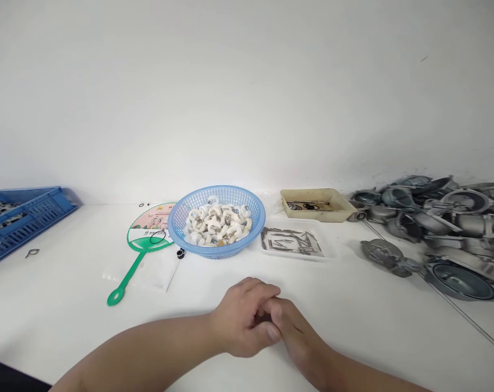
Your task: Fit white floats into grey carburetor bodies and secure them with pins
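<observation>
Left hand (241, 318), right hand (300, 337) pressed together, grip showing nothing held; blue basket (216, 191) heaped with white parts (216, 226); blue crate (35, 204) cut off, contents unclear.

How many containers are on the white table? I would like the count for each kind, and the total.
Blue crate: 1
Blue basket: 1
Beige tray: 1
White tray: 1
Total: 4

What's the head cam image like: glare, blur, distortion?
Head view: bright, flat light nearly washes out the white wall, with only a soft shadow under the blue plastic basket. Head view: wide-lens distortion slants the blue crate at the edge. Head view: the left hand and right hand look slightly soft.
</observation>
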Motion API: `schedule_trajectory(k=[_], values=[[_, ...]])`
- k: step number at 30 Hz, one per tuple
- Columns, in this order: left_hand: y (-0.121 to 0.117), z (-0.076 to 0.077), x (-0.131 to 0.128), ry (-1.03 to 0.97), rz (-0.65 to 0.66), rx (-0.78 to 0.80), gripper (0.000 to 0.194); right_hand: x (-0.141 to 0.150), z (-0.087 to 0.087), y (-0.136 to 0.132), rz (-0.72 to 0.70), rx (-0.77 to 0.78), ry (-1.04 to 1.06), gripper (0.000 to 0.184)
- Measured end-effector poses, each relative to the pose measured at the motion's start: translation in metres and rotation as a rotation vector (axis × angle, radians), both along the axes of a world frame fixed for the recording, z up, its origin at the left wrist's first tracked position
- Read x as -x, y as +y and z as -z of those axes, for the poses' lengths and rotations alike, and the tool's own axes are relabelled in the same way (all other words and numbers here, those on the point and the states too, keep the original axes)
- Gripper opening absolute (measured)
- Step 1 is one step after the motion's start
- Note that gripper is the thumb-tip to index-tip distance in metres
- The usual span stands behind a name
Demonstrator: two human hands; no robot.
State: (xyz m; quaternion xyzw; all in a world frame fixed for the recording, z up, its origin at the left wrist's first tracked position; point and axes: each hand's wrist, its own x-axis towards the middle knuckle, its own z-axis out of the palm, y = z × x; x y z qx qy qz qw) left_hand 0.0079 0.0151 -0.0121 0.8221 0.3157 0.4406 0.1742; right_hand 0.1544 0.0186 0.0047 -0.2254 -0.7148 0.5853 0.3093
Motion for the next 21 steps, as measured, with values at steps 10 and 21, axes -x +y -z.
schedule_trajectory(k=[10, 21], values=[[0.0000, -0.0004, 0.0032, 0.009, -0.011, 0.138, 0.035, 0.0058, 0.0012, -0.0020, 0.013, -0.148, -0.086, 0.044], [0.0006, -0.0016, 0.0017, 0.048, -0.017, 0.094, 0.038, 0.0049, 0.0043, -0.0054, 0.051, -0.195, -0.152, 0.048]])
